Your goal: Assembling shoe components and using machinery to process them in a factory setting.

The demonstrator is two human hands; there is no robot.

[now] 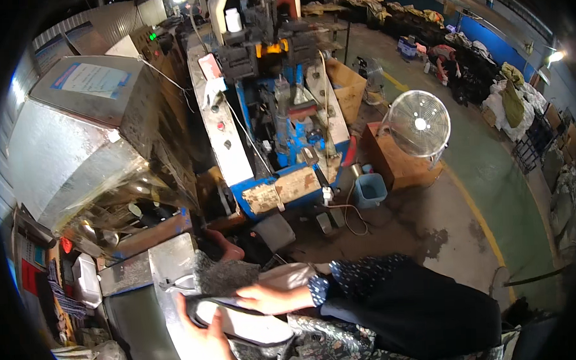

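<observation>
Low in the head view, a dark shoe (pixel 258 329) with a broad white bottom face lies across my lap. My left hand (pixel 211 338) curls round its left end, thumb on the white face. From the right, my right hand (pixel 270 300) reaches in with its fingers closed on the shoe's far dark edge. A pair of metal pliers (pixel 179 284) rests on the pale metal bench top just beyond the left hand. Grey fuzzy cloth (pixel 225 276) lies beside the pliers, partly behind the hands.
Ahead stands a blue-framed machine (pixel 282 190). A large metal hood (pixel 65 143) rises at the left. To the right are a round fan (pixel 420 123) on a wooden box (pixel 395 157) and a blue bucket (pixel 370 190). A white container (pixel 86 280) sits at far left.
</observation>
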